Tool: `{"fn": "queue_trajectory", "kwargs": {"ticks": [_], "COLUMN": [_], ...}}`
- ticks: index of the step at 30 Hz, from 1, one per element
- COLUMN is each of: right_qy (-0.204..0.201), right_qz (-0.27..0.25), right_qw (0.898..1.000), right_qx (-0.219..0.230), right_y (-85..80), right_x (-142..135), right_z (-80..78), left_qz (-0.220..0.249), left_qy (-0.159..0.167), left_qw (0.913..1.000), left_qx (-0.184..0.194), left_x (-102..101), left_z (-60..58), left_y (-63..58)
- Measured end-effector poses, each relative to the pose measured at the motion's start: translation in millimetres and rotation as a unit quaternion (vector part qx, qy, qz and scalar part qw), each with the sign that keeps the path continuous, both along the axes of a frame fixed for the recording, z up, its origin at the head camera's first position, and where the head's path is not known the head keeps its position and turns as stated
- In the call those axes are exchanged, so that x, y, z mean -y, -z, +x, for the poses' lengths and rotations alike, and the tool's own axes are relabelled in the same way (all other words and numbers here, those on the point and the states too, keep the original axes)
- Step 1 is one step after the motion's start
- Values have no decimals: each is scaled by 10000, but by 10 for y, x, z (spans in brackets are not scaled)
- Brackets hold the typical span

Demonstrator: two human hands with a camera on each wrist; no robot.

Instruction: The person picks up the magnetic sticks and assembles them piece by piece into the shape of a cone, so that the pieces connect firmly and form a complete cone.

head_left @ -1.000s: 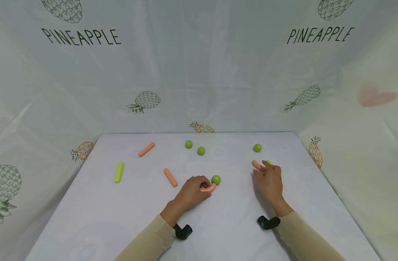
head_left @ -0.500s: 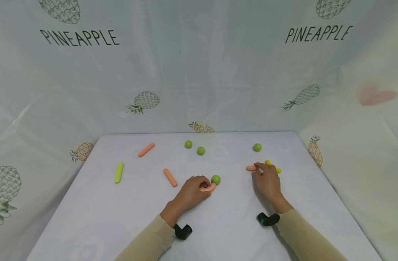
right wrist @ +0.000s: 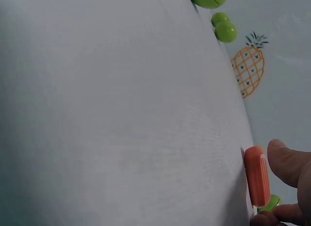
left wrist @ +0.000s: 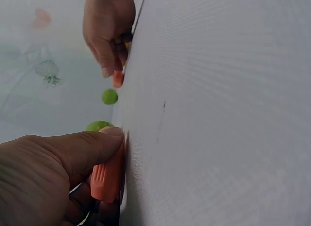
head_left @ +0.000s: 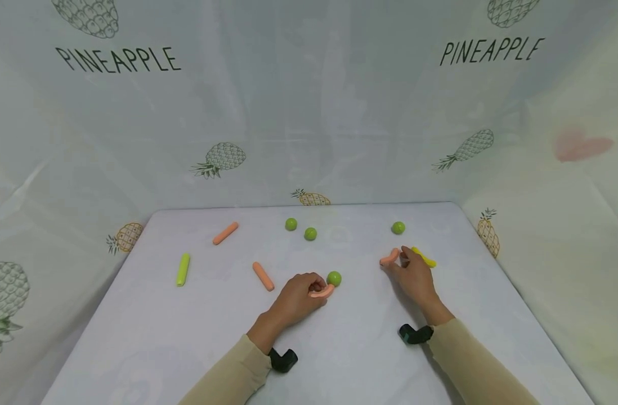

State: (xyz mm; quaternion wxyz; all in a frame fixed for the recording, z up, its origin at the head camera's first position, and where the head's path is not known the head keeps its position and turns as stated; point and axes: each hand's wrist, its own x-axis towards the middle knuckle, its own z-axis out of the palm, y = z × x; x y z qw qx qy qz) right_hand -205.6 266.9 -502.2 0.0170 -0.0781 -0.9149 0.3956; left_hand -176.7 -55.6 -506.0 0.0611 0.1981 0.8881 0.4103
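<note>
Low over the middle of the white table, my left hand [head_left: 298, 298] pinches a short curved orange piece with ridges [left wrist: 107, 175] between thumb and fingers. Its far end comes close to a green ball [head_left: 334, 278]. Farther right, my right hand [head_left: 415, 275] is at a second curved orange piece [head_left: 390, 257]. In the right wrist view this ridged piece [right wrist: 257, 176] rests on the table, the thumb slightly apart from it and a finger by its lower end. A curved yellow piece [head_left: 424, 257] lies just behind the right hand, partly covered by it.
Two straight orange sticks, a back one [head_left: 225, 233] and a nearer one [head_left: 263, 276], lie left. A yellow-green stick [head_left: 183, 269] is at far left. Green balls sit at the back middle [head_left: 310, 233] and back right [head_left: 398, 228]. A printed curtain [head_left: 309, 101] hangs behind the table.
The right hand's orange piece has shifted left and turned, its right end now pointing away. The right fingers have moved slightly left, uncovering more of the yellow piece. The left hand keeps still.
</note>
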Motion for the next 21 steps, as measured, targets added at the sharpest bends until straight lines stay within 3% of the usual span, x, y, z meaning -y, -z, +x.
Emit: {"fn": "queue_trajectory", "kwargs": {"ticks": [12,21], "right_qy": [-229,-100], "right_qz": [344,-125], "right_qw": [9987,9998], "right_qx": [311,70], "right_y": [-43,-44], "right_x": [-8,30], "right_z": [-137,-134], "left_qz": [-50,13], "left_qy": [-13,49], "left_qw": [10000,10000], "left_qx": [28,-47], "left_x": [8,11], "left_z": [-3,-14], "left_y": [14,33]}}
